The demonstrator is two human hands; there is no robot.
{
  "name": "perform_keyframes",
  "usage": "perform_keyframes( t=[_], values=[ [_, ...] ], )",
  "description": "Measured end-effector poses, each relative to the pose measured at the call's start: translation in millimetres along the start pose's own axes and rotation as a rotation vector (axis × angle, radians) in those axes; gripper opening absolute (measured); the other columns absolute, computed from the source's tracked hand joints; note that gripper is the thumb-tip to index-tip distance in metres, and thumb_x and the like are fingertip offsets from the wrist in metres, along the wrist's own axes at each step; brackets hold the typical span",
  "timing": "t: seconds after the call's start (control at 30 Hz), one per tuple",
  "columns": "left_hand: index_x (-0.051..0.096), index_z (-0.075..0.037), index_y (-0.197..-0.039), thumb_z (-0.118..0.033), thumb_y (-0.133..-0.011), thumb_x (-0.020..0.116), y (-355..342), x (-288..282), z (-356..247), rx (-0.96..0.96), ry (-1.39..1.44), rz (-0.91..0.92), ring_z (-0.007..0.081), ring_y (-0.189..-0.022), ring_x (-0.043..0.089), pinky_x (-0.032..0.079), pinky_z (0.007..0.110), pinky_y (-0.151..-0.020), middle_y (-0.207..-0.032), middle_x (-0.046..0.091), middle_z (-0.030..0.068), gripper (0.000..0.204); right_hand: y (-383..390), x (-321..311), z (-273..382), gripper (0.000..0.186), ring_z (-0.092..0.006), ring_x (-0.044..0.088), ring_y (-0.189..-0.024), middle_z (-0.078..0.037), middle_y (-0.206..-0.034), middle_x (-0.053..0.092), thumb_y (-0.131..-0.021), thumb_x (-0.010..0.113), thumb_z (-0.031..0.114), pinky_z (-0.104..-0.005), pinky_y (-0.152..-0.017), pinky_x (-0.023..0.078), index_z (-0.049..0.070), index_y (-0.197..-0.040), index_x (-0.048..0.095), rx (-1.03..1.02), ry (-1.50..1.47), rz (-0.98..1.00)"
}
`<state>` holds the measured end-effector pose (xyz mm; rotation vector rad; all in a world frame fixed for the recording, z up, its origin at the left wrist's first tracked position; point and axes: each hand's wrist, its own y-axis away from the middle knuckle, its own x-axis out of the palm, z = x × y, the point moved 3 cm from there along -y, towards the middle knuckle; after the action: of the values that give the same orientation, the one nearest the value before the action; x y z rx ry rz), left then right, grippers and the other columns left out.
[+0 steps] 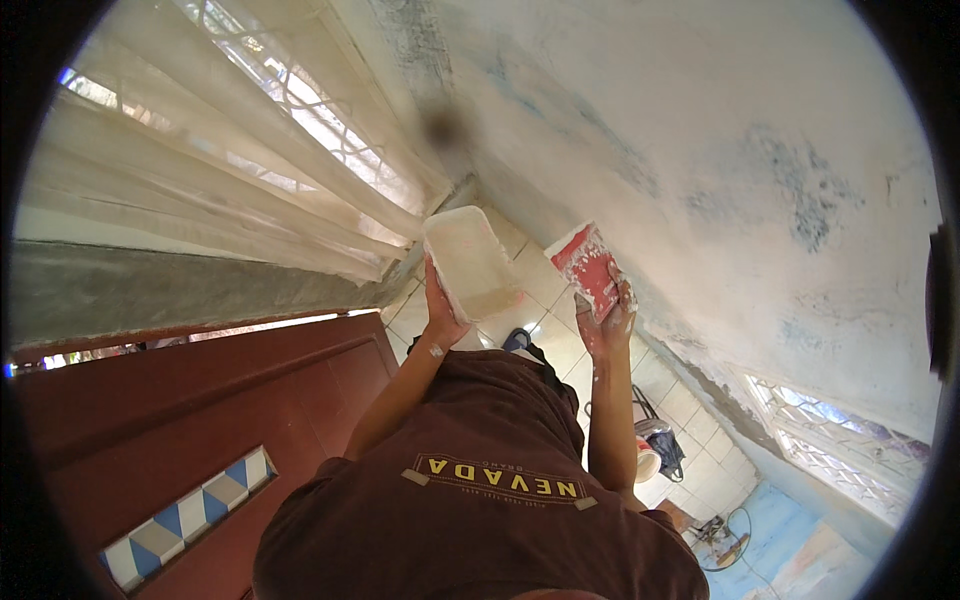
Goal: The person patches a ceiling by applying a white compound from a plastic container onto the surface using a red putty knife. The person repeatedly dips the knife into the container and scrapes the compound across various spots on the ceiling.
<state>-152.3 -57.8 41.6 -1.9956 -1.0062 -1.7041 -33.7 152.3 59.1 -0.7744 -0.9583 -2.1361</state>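
Observation:
My left hand grips the near left side of a shallow cream plastic tray, its fingers mostly hidden by the tray. The tray is tilted, and pale residue coats its inside. Around a red plastering float my right hand is closed, at the tool's near end. White putty is smeared over the float's edges and surface, and over my right fingers. The float is held to the right of the tray, apart from it, near the patchy white wall.
Sheer curtains hang over a window at left, above a reddish-brown door panel. Pale tiles cover the floor. Behind my right arm stand a white bucket and a dark bag; cables lie farther back.

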Motion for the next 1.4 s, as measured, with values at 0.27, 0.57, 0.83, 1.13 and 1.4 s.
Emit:
perform_keyframes(
  t=[0.27, 0.57, 0.83, 1.13, 1.4],
  values=[
    [0.037, -0.016, -0.148, -0.071, -0.094, 0.038, -64, -44, -86, 0.019, -0.011, -0.099, 0.0307, -0.129, 0.051, 0.043, 0.055, -0.106, -0.142, 0.05, 0.0105, 0.077, -59, 109, -43, 0.023, -0.0229, 0.064, -0.099, -0.009, -0.114, 0.067, -0.099, 0.053, 0.024, -0.033, -0.084, 0.053, 0.006, -0.112, 0.06, 0.036, -0.162, 0.156],
    [0.037, -0.013, -0.149, -0.067, -0.096, 0.039, -111, -55, -170, -0.192, -0.161, -0.109, 0.0299, -0.127, 0.053, 0.045, 0.05, -0.105, -0.142, 0.051, 0.0114, 0.076, -164, 174, -97, 0.024, -0.0179, 0.059, -0.094, -0.013, -0.108, 0.062, -0.099, 0.053, 0.011, -0.027, -0.084, 0.052, -0.002, -0.119, 0.055, -0.028, -0.257, 0.329],
    [0.035, -0.014, -0.15, -0.065, -0.097, 0.038, -138, -60, -193, -0.259, -0.199, -0.043, 0.0298, -0.127, 0.053, 0.045, 0.051, -0.105, -0.144, 0.049, 0.0116, 0.074, -269, 236, -119, 0.016, -0.0196, 0.061, -0.089, -0.013, -0.099, 0.06, -0.1, 0.048, 0.006, -0.0249, -0.084, 0.058, -0.007, -0.104, 0.057, -0.13, -0.187, 0.007],
    [0.034, -0.015, -0.15, -0.062, -0.099, 0.036, -162, -62, -197, -0.315, -0.186, -0.031, 0.0295, -0.129, 0.051, 0.046, 0.051, -0.104, -0.143, 0.049, 0.0107, 0.069, -201, 400, 3, 0.015, -0.022, 0.062, -0.089, -0.016, -0.097, 0.061, -0.098, 0.045, 0.001, -0.0273, -0.082, 0.058, -0.01, -0.097, 0.057, -0.282, -0.418, 0.088],
    [0.036, -0.014, -0.149, -0.063, -0.099, 0.034, -175, -63, -204, -0.329, -0.237, -0.01, 0.0308, -0.126, 0.054, 0.047, 0.054, -0.103, -0.141, 0.051, 0.0117, 0.069, -191, 288, -66, 0.023, -0.0123, 0.059, -0.08, -0.004, -0.092, 0.063, -0.103, 0.052, 0.021, -0.0265, -0.075, 0.051, 0.001, -0.109, 0.063, -0.479, 0.166, 0.065]
  ],
)
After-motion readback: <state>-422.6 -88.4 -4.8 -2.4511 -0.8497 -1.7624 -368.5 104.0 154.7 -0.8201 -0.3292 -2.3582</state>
